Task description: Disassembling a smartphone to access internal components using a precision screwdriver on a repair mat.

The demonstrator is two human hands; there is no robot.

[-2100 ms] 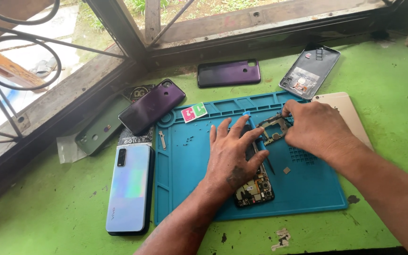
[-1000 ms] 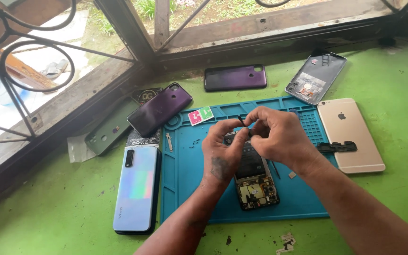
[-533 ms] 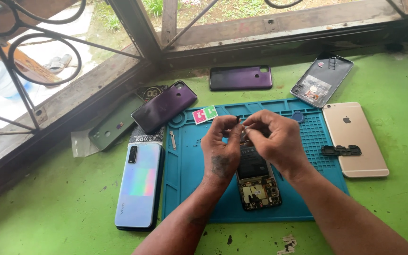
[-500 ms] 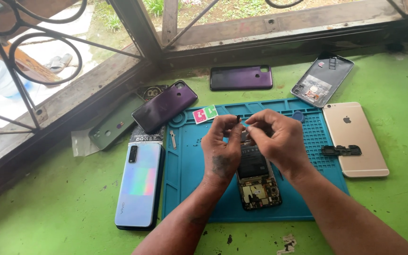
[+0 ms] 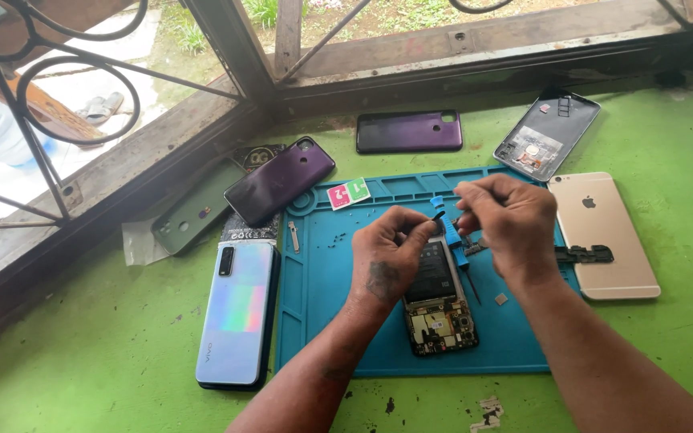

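Opened phone [image 5: 440, 301] lay near the middle of the blue repair mat [image 5: 322, 321], board and battery exposed. Left hand [image 5: 391, 256] was curled at the phone's top end, fingertips pinched narrow on a small dark part; couldn't tell exactly what. Right hand [image 5: 507, 220] was closed around a blue-handled screwdriver [image 5: 452, 236], just right of the left hand.

Risks, as I read them: tip slips and gouges the battery or board; loose bits on the mat get flicked off. Gold phone [image 5: 603, 236] with a black bracket [image 5: 585, 254] sat off the mat's right edge, iridescent phone [image 5: 238, 313] off its left.
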